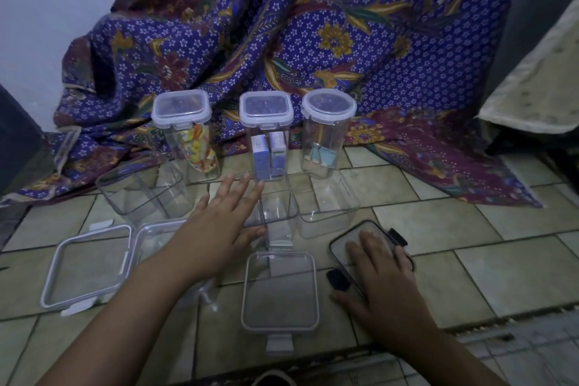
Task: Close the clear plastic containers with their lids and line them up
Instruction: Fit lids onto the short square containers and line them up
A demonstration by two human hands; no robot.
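Three tall clear containers stand lidded at the back: the left one [191, 138] with colourful contents, the middle one [268, 141] with small boxes, the right one [326, 135] with binder clips. In front stand open clear containers at the left [138, 194], the middle [279, 207] and the right [329, 213]. Loose lids lie on the floor: a white-rimmed lid at left [87, 266], another [280, 290] in the middle, and a black-clipped lid [347, 247] at right. My left hand [225, 222] reaches with straight fingers over the middle open container. My right hand [382, 273] rests flat on the black-clipped lid.
A purple patterned cloth [313, 41] drapes behind the containers and onto the tiled floor [470, 260]. Another clear container [156, 238] lies partly under my left forearm. A pale cushion edge [532, 78] sits at the right.
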